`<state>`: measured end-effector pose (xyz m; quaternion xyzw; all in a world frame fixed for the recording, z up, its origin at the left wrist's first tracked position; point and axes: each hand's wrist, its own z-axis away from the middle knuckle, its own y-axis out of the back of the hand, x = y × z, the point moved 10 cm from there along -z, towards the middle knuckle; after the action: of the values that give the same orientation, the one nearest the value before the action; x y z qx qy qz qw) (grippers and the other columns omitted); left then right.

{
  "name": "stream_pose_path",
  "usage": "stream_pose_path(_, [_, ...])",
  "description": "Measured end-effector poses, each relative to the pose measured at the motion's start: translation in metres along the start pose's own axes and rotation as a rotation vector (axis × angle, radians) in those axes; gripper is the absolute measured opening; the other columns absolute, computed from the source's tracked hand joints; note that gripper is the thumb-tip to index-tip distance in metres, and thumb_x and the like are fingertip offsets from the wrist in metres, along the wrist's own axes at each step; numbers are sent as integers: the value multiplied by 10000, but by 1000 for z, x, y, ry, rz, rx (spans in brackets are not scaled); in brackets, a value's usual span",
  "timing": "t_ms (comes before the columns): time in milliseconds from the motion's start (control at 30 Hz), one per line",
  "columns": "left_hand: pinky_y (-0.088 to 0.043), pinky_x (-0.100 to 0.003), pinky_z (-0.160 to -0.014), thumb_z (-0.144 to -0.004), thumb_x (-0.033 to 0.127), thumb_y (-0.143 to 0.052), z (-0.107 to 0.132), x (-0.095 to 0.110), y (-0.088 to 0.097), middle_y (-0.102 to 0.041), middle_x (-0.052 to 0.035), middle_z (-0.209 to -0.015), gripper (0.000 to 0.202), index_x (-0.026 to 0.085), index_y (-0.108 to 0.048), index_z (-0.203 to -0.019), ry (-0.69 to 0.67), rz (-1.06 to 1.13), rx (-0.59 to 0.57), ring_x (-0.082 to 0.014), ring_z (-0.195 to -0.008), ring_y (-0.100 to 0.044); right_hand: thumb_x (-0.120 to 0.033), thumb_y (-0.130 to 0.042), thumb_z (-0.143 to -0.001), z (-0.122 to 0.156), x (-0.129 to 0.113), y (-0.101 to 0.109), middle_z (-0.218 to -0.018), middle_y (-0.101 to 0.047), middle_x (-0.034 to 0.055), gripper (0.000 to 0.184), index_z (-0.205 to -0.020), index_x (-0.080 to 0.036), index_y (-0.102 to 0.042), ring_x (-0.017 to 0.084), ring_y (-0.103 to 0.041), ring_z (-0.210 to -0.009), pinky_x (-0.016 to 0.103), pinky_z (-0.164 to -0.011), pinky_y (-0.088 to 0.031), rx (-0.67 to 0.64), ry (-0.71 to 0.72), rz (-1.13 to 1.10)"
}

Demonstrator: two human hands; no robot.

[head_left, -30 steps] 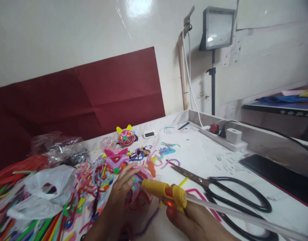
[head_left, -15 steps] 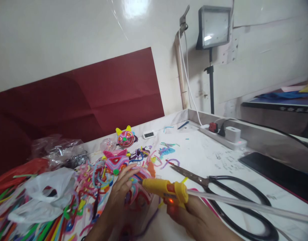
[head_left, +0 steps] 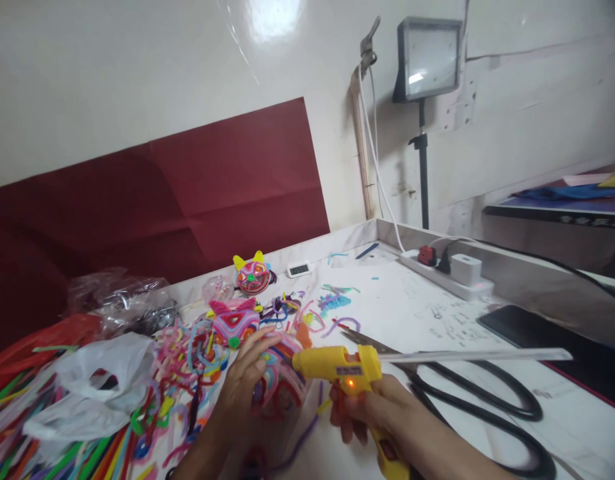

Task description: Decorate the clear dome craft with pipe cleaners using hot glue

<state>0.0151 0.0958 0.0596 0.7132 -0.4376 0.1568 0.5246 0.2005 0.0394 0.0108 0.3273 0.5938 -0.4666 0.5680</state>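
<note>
My right hand (head_left: 375, 413) is closed around a yellow glue gun (head_left: 345, 365) with a small orange light on its side. A long clear glue stick (head_left: 477, 355) juts out of its back toward the right. The nozzle points left at a round piece made of coiled pipe cleaners (head_left: 282, 380). My left hand (head_left: 245, 383) rests against that piece, fingers curved around its left side. Two finished cat-face figures (head_left: 233, 320) (head_left: 251, 272) sit farther back on the white table (head_left: 437, 313).
Large black-handled scissors (head_left: 467, 393) lie right of the glue gun. Loose pipe cleaner scraps (head_left: 182, 373), a white plastic bag (head_left: 92, 380) and a clear bag (head_left: 122, 300) crowd the left. A power strip (head_left: 450, 273), small clock (head_left: 297, 269) and black phone (head_left: 527, 330) are on the right.
My right hand has tipped the glue gun level, so the glue stick now points flat to the right instead of slanting down. The left hand stays on the coiled piece.
</note>
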Motion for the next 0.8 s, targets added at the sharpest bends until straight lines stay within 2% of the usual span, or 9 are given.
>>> stream_pose_path(100, [-268,-499,-1166,-916,375,-373,1,1,-2,-546,-68,-1413,436,238,-676,-1198,-6,13,-15,-261,-1374,-399,-424,-533,-685,1,-1,-2,-675,-609,29,299,-734,-152,-648,132,-477,-603,248,-554,-340,-8,-16,-18])
stream_pose_path(300, [-278,-492,-1162,-914,356,-372,2,4,-2,-564,-71,-1393,436,237,-676,-1203,-16,22,1,-253,-1361,-415,-422,-532,-654,0,-6,-3,-638,-598,18,281,-700,-160,-621,129,-472,-583,253,-565,-344,28,-7,-10])
stream_pose_path(567, [-385,-461,-1103,-914,365,-405,2,16,0,-646,-90,-1278,398,238,-705,-1141,-93,46,27,-261,-1278,-515,-434,-508,-659,-1,-6,-8,-638,-591,24,297,-683,-158,-615,129,-467,-581,241,-516,-300,28,-26,57])
stream_pose_path(700, [-396,-463,-1095,-900,329,-416,1,16,1,-672,-84,-1229,381,242,-706,-1132,-86,27,27,-255,-1261,-539,-429,-480,-668,-2,-6,-8,-605,-543,6,271,-653,-174,-569,128,-457,-567,243,-511,-290,49,-18,99])
stream_pose_path(800, [-391,-467,-1100,-895,324,-415,0,14,0,-656,-84,-1264,386,242,-705,-1134,-80,17,26,-252,-1272,-530,-439,-483,-674,-2,-3,-7,-575,-480,-23,249,-613,-199,-519,117,-412,-531,245,-493,-276,81,-39,118])
